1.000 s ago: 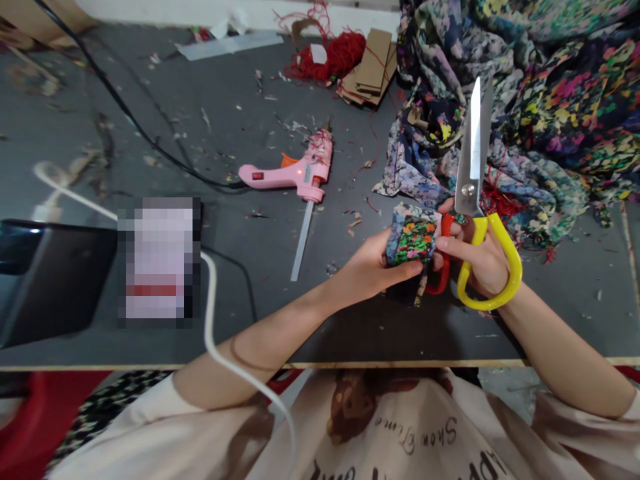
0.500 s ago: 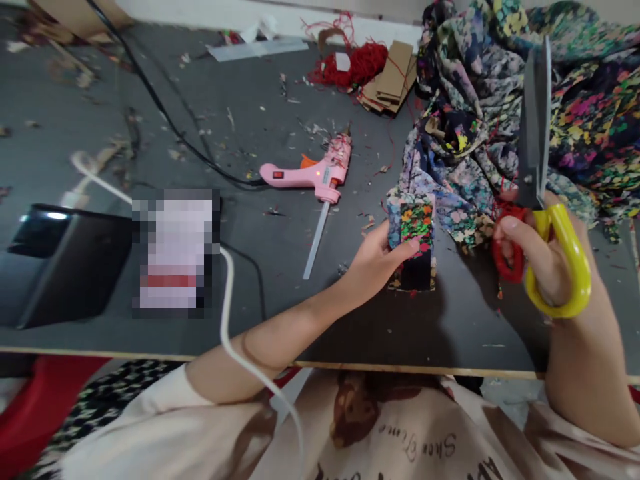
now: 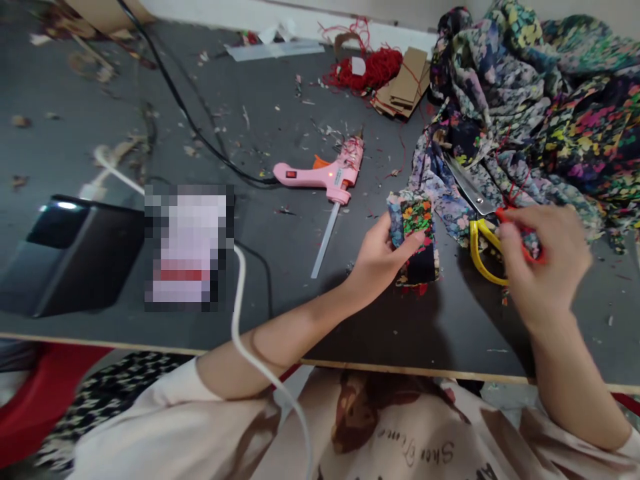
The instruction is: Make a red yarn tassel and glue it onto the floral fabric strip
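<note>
My left hand (image 3: 383, 257) holds a small flat piece covered in floral fabric (image 3: 417, 213), with a dark band across its lower part; the thumb presses on its front. To the right, a pair of scissors (image 3: 480, 203) has one yellow handle and one red handle, its blades pointing up and left over the crumpled floral cloth (image 3: 493, 93). My right hand (image 3: 550, 260) has thumb and forefinger closed at the red handle. The other right fingers curl out of sight.
A pink glue gun (image 3: 320, 175) with a clear stick lies left of my left hand. A phone with a blurred screen (image 3: 187, 247) and a dark device (image 3: 85, 253) stand farther left. Red yarn (image 3: 373, 70) and cardboard pieces (image 3: 407, 80) lie at the back.
The scissors, earlier raised with blades upward, are now lower and turned left, nearer the floral piece. My right hand has rolled over them. The left hand keeps its hold.
</note>
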`<state>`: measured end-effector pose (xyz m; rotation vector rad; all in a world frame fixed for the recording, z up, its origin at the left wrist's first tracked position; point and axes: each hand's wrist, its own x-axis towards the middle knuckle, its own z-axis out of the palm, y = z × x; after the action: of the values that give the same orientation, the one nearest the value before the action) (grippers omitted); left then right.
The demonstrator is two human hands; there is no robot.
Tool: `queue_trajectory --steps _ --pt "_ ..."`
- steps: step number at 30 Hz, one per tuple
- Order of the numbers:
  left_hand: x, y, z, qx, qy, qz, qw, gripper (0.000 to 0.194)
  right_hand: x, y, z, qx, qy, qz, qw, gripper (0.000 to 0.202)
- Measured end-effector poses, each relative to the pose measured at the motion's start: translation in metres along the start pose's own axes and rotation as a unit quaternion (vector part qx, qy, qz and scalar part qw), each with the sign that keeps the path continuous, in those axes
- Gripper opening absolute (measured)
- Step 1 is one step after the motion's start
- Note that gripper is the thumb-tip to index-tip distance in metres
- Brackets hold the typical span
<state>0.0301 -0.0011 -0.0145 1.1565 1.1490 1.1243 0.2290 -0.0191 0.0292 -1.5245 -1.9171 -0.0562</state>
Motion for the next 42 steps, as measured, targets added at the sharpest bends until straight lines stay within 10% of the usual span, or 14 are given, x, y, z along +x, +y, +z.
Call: queue_trajectory --steps 5,10,28,35,39,42 --pt "-0.002 0.001 0.001 0.008 -0.027 0.022 0.999 0.040 -0.017 -0.028 0.024 0.172 -0.091 -0.120 0.974 0.042" --pt "-0.004 0.006 -0.001 -0.027 -0.095 0.009 0.995 0.039 -0.020 -0.029 0.034 0.222 -0.094 -0.029 0.970 0.033" --pt "0.002 0.011 -0.006 -0.035 0.005 0.006 0.999 0.030 -0.010 -0.016 0.046 0.423 -0.176 0.132 0.879 0.024" --pt "0.002 0.006 -0.007 -0.067 0.015 0.033 0.997 0.029 -0.013 -0.014 0.053 0.548 -0.109 0.324 0.763 0.028" --pt "0.005 0.012 -0.012 -0.165 0.070 0.061 0.982 0.029 -0.010 -0.011 0.050 0.516 -0.091 0.254 0.813 0.017" --pt "0.007 0.016 -0.016 -0.138 -0.022 0.023 0.990 0.030 -0.008 -0.007 0.048 0.486 -0.121 0.190 0.845 0.014"
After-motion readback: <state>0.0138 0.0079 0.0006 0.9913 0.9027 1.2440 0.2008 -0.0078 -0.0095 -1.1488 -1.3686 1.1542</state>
